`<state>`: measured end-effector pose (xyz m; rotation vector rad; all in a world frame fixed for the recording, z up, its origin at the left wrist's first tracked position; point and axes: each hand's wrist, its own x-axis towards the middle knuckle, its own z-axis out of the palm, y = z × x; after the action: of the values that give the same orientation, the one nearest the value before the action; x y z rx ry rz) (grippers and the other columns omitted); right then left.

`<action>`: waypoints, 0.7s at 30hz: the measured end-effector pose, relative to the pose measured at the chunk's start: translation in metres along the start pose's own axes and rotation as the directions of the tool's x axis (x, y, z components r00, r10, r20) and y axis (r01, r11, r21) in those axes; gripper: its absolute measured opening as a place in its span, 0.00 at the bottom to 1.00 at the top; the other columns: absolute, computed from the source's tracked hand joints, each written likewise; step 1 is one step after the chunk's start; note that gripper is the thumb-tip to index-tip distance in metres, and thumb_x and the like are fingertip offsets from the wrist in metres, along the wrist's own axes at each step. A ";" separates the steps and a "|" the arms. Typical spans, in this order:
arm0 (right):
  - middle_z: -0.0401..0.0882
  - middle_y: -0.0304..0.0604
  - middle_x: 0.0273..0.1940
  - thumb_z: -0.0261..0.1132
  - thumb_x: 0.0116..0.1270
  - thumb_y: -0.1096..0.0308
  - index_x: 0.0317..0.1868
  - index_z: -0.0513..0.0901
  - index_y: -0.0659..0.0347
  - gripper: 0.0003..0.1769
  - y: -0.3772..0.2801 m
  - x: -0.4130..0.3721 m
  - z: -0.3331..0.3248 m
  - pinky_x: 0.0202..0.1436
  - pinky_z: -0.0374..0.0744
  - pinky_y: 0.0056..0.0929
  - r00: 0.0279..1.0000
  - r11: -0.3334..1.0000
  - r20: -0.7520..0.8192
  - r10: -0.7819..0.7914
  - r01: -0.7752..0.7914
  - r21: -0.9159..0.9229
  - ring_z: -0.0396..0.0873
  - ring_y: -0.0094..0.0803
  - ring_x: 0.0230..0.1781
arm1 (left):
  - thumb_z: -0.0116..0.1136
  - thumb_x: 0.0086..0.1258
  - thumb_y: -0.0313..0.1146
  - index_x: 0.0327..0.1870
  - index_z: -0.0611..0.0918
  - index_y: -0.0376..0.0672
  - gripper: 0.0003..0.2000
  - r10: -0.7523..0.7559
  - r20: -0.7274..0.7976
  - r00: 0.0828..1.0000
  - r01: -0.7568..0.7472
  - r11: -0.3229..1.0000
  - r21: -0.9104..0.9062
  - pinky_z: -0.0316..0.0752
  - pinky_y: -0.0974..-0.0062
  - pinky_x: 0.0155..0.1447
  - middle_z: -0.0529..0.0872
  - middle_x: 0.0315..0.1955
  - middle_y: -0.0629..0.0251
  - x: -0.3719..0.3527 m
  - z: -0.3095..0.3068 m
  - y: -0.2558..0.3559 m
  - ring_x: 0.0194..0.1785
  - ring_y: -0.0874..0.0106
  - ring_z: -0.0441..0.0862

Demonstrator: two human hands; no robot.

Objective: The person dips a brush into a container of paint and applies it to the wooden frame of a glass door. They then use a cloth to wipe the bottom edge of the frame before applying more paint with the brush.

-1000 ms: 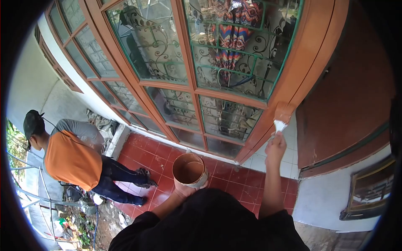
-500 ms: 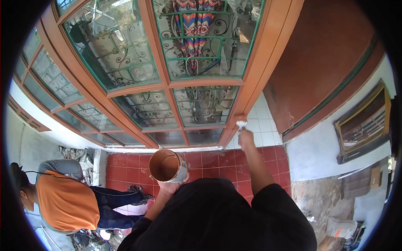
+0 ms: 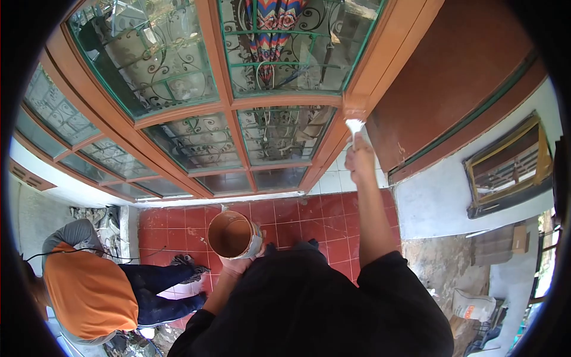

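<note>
My right hand [image 3: 360,160] is closed round the handle of a paintbrush [image 3: 355,125]. The brush's bristles touch the orange-brown wooden frame [image 3: 380,65] beside the glass panes. Held low in front of my body, an open paint bucket [image 3: 231,234] with a brown inside rests in my left hand [image 3: 237,265], whose fingers are partly hidden under and behind it. Green metal grilles [image 3: 279,62] show through the glass.
A person in an orange and grey shirt [image 3: 89,291] bends at the lower left, on the red tiled floor [image 3: 178,223]. To the right are a brown door panel [image 3: 452,77], a small framed window [image 3: 508,166] and a white sack [image 3: 474,305].
My right hand and the brush have moved up along the wooden frame, with the arm stretched further. The bucket stays in my left hand. The view has shifted slightly.
</note>
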<state>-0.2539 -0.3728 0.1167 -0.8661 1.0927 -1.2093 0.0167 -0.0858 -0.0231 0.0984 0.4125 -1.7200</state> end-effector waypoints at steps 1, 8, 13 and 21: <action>0.59 0.27 0.16 0.53 0.80 0.52 0.38 0.76 0.57 0.18 0.024 0.005 -0.005 0.11 0.51 0.19 0.997 0.997 -0.061 0.045 -0.048 -0.058 0.54 0.15 0.10 | 0.49 0.60 0.74 0.71 0.71 0.49 0.44 -0.006 -0.021 1.000 0.005 1.000 -0.028 0.67 0.36 0.62 0.72 0.67 0.51 0.001 0.000 -0.002 0.71 0.42 0.65; 0.59 0.27 0.16 0.52 0.79 0.52 0.37 0.77 0.55 0.18 0.173 0.008 -0.081 0.12 0.52 0.25 0.755 0.690 -0.238 0.611 -0.655 -0.308 0.54 0.18 0.11 | 0.50 0.63 0.70 0.71 0.69 0.46 0.42 -0.040 -0.050 0.998 0.031 0.986 -0.165 0.69 0.33 0.63 0.68 0.70 0.50 -0.004 0.013 -0.017 0.72 0.41 0.64; 0.74 0.35 0.20 0.55 0.75 0.57 0.48 0.83 0.60 0.17 0.194 -0.036 -0.121 0.18 0.67 0.30 0.951 0.514 -0.122 0.285 -0.259 -0.818 0.70 0.26 0.15 | 0.45 0.68 0.67 0.71 0.70 0.46 0.39 0.074 0.056 0.996 -0.076 0.997 0.031 0.68 0.31 0.64 0.72 0.67 0.46 -0.003 -0.002 -0.013 0.70 0.38 0.67; 0.80 0.37 0.31 0.66 0.72 0.69 0.49 0.84 0.66 0.11 0.012 -0.122 -0.022 0.32 0.73 0.21 0.855 0.430 0.500 -0.139 0.507 -0.747 0.75 0.16 0.30 | 0.38 0.75 0.46 0.66 0.74 0.36 0.27 0.406 0.080 0.911 -0.398 0.808 0.435 0.72 0.49 0.70 0.79 0.62 0.49 -0.016 0.021 -0.011 0.65 0.50 0.77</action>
<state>-0.2728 -0.2502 0.1209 -2.1197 1.2332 -0.6524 0.0123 -0.0759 0.0031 0.5006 -0.0066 -1.3590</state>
